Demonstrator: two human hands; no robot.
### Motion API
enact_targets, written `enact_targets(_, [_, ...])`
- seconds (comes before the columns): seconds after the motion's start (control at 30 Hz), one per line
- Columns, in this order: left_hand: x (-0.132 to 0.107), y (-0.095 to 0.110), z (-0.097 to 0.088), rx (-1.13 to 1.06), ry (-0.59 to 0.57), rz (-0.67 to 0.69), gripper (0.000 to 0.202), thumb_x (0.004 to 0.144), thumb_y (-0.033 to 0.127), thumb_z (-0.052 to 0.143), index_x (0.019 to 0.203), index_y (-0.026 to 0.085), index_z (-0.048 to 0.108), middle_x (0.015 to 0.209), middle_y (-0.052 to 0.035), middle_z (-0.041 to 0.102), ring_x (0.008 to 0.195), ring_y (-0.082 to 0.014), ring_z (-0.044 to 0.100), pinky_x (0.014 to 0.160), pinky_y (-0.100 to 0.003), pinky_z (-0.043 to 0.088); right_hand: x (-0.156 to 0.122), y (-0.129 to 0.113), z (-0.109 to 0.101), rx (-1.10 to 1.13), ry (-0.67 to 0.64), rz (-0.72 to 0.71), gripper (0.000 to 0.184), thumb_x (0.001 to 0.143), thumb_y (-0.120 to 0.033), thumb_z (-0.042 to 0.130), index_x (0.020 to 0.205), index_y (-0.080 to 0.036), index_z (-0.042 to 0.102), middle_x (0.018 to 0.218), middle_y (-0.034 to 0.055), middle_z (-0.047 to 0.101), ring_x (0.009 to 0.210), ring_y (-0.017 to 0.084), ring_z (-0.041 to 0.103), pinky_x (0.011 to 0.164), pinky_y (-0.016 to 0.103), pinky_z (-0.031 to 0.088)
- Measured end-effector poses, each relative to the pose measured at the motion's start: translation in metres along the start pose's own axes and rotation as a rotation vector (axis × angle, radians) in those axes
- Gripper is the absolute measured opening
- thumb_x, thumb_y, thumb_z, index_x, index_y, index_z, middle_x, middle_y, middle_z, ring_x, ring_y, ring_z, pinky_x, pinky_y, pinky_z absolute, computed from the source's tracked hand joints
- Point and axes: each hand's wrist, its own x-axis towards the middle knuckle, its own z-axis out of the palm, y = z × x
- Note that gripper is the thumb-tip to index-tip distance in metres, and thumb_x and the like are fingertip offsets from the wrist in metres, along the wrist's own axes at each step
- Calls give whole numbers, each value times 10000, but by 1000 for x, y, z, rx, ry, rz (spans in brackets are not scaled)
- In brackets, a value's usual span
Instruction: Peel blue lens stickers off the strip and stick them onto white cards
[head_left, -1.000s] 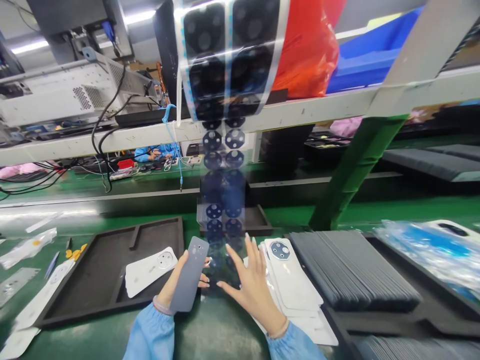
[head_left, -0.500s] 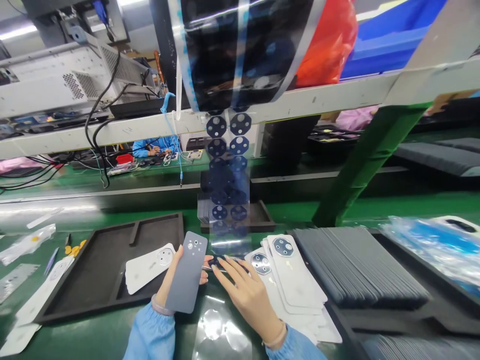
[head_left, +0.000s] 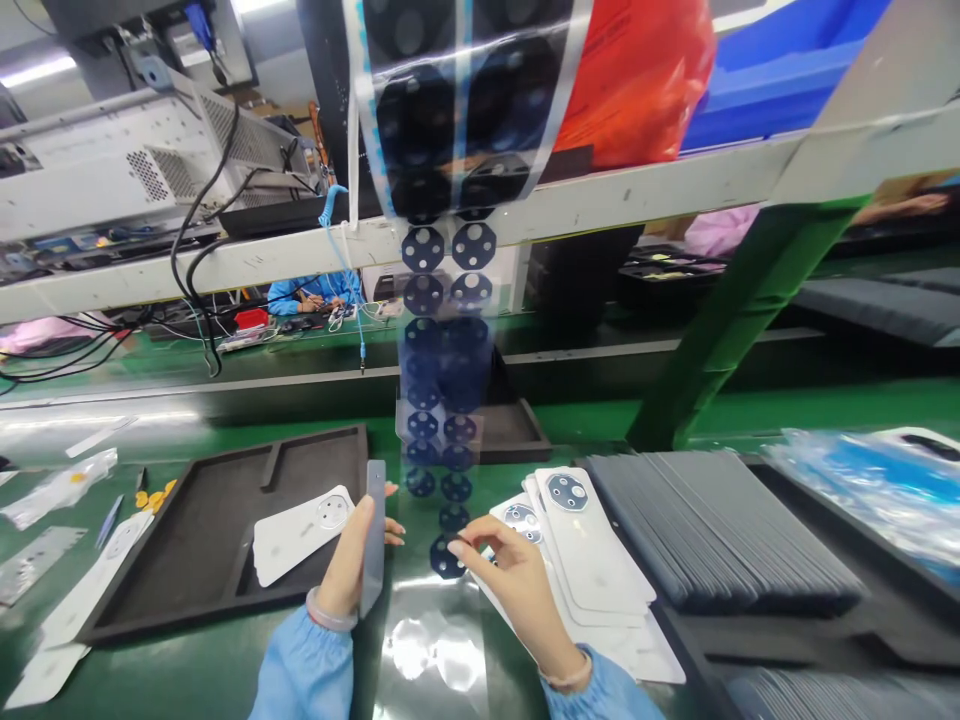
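My left hand [head_left: 346, 568] is closed around a grey phone back cover [head_left: 374, 545], which is turned nearly edge-on to me. Thumb and forefinger of my right hand [head_left: 521, 590] pinch the edge of a dark round camera-lens sticker [head_left: 444, 558] with holes in it. This sticker is at the lower end of a clear film strip [head_left: 459, 400] that hangs down with paired dark stickers on it. Whether the pinched one has come off the film I cannot tell. White phone-shaped sheets [head_left: 596, 560], each with a dark round patch, lie stacked beside my right hand.
On the left a black tray [head_left: 169, 560] holds a white phone-shaped sheet [head_left: 300, 535]. At right, grey covers [head_left: 720, 530] stand in a dense row in another tray. A white rail [head_left: 637, 200] crosses above the bench, and a green post [head_left: 750, 320] rises at right.
My left hand has turned the grey cover from face-on to edge-on. The right hand has gone from spread fingers to a pinch on a sticker. The film strip has shifted left.
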Motion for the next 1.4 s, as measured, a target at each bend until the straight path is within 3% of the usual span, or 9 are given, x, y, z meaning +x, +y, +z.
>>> enact_targets(0.1, [-2,-14,7,208,80,250,703,659,527,788,1213,223,479,1093,-68,606,788,-169,591,707,-289,482,4,4,-2,161,131,149,311,667,-439,817,857,-212,718,723,9,653,693,169,614,673,295,518])
enact_targets(0.17, [-5,-22,16,321,92,301,703,584,433,863,1121,223,460,1008,-44,607,843,-200,598,779,-318,467,4,4,-2,207,149,185,381,670,-438,815,974,-226,727,761,6,655,730,170,621,706,302,523])
enact_targets(0.27, [-11,-30,32,429,91,218,651,553,379,893,997,212,448,932,-33,613,881,-237,606,813,-343,450,3,3,-1,198,127,163,300,681,-452,804,846,-207,750,795,33,678,770,187,631,732,314,522])
enact_targets(0.33, [-13,-32,40,438,66,139,574,617,406,855,976,207,453,944,-47,628,900,-249,615,800,-342,450,1,4,1,168,115,160,290,673,-463,809,740,-191,733,782,49,694,762,198,637,726,318,520])
enact_targets(0.43, [-14,-36,45,365,-19,94,442,741,430,756,981,208,458,981,-61,648,922,-246,629,807,-338,456,-1,10,4,110,108,224,349,642,-494,822,752,-177,726,729,53,703,698,202,638,685,328,521])
enact_targets(0.7, [-19,-42,43,324,-220,224,435,857,398,632,1200,193,461,1189,-98,605,1096,-256,592,954,-365,441,1,24,1,56,147,264,401,629,-527,820,777,-167,720,728,65,706,694,215,640,694,350,520])
enact_targets(1.07, [-22,-44,43,363,-250,243,432,880,313,586,1244,192,387,1223,-125,599,1171,-286,561,1029,-437,394,-2,26,1,10,149,241,364,652,-498,813,775,-166,728,726,56,698,668,189,607,659,322,505])
enact_targets(1.23, [-23,-40,46,308,-225,234,469,823,313,656,1216,189,433,1228,-122,586,1171,-289,556,1026,-416,393,-3,26,1,-1,153,217,345,663,-485,811,782,-171,732,743,59,709,671,191,616,655,323,514])
enact_targets(1.4, [-22,-43,45,356,-219,277,429,851,300,624,1217,184,433,1226,-123,559,1158,-276,549,1021,-405,392,-3,29,1,29,156,229,354,648,-494,818,778,-179,724,776,60,716,704,197,632,693,331,521])
